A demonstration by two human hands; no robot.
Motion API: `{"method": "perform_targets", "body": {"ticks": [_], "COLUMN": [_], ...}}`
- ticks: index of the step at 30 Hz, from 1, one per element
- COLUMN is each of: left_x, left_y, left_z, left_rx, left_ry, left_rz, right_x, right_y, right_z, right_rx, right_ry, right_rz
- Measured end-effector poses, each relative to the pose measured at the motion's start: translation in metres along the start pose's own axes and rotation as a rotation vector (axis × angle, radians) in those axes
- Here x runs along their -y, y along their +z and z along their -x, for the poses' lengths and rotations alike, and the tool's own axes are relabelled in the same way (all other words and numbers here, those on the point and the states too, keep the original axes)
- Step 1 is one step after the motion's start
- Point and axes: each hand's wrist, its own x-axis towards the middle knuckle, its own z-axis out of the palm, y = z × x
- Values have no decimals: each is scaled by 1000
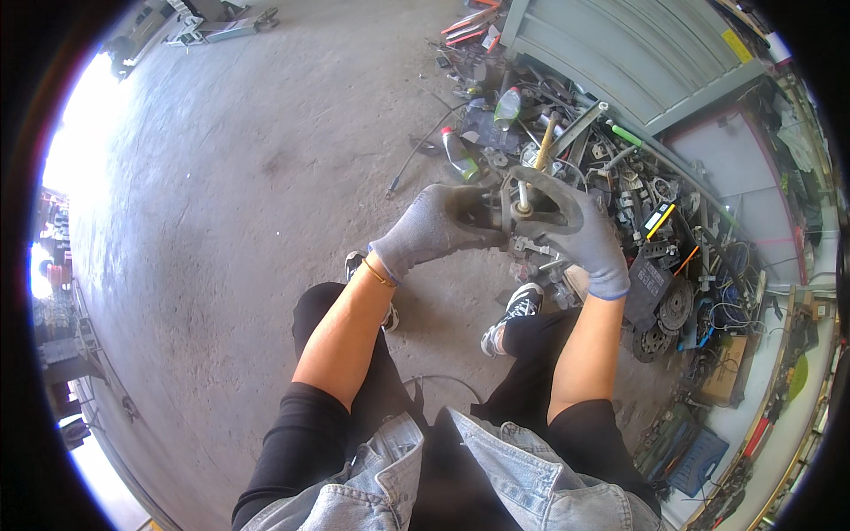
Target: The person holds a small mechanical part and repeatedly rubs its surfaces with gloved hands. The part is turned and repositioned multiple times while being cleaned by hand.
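Through the head view, I am looking down on two grey-gloved hands that are meeting in front of the body, just above the middle of the picture. The metal part (pixel 507 211) is sitting between them, off the floor (pixel 221 177), and both hands are bearing on it. The left hand (pixel 450 221) is gripping it from the left, with thumb and fingers closing on its dark side. The right hand (pixel 574 226) is taking the other side: its forefinger is arching over the far edge and its thumb is lying along the near edge, leaving a dark gap inside the curve.

The relation I am minding most is that of the pale pin (pixel 523 193) to the right fingers. It is standing out on the part's right side, its long axis running roughly away from the body, its collared end pointing nearer. It is lying left of the right palm, inside the bend between forefinger and thumb, so I am judging the right hand the nearer one. Whether any fingertip is touching the pin, I cannot tell.

Beyond the hands, a heap of scrap parts (pixel 633 190) is spreading to the right, and a wooden handle (pixel 546 142) is rising behind the grip.
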Motion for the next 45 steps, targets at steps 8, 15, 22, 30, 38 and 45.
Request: {"method": "perform_targets", "body": {"ticks": [8,15,22,30,38,45], "left_x": [-4,-11,-9,-5,3,8], "left_y": [3,-4,-10,-14,-15,-11], "left_z": [-1,2,1,0,-3,-5], "left_rx": [-4,-16,-4,-55,-119,-241], "left_ry": [-25,-168,-158,-156,-112,-105], "left_rz": [-117,-106,-159,-138,-178,-425], "right_x": [-8,-28,-9,-12,3,-12], "right_y": [-5,5,-1,7,22,32], "right_z": [-2,-5,-9,-13,-17,-17], "right_rx": [-28,-134,-207,-384,-411,-496], "right_ry": [13,76,-266,-310,-264,-259], "right_rz": [-37,-242,470,578,589,569]}}
